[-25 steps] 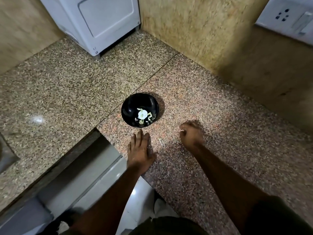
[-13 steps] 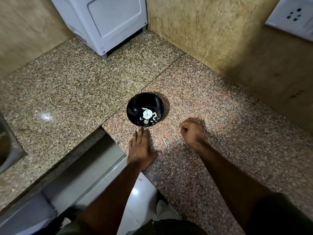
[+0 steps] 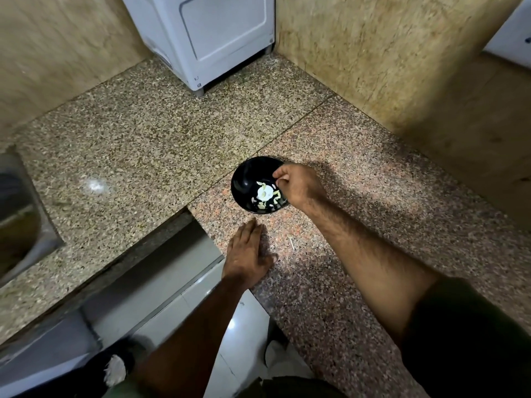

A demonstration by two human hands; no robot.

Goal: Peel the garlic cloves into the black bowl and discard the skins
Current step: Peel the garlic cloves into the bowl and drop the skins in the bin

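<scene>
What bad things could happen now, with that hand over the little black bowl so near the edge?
1. The right hand hangs over the bowl with fingers pinched; a bump might slide it toward the counter edge nearby.
2. Peels and garlic lie mixed in the bowl, so skins could be missed when sorting.
3. A small scrap lies on the counter beside the flat left hand; it may get brushed onto the floor.
</scene>
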